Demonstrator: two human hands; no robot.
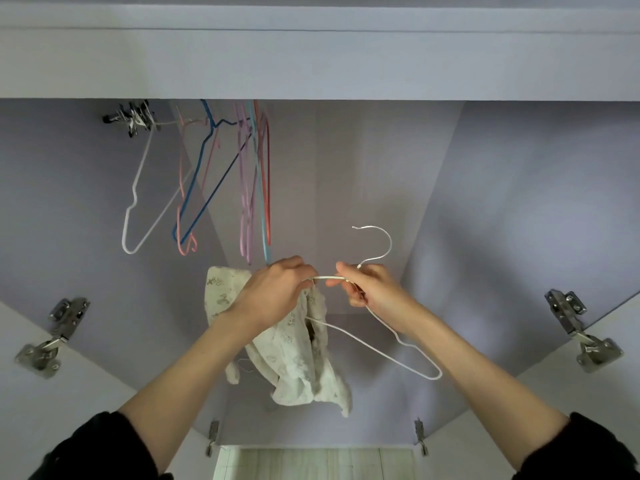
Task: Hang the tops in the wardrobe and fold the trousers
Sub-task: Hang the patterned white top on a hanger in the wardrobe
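Inside the open wardrobe (519, 188), the left hand (277, 292) has its fingers curled around one shoulder of a white wire hanger (381, 351) and the bunched cream patterned top (294, 362) that hangs from that side. The right hand (372, 291) pinches the same hanger just below its hook, fingers closed on the wire. Empty coloured hangers (207, 178) hang in the upper left of the wardrobe, well apart from both hands.
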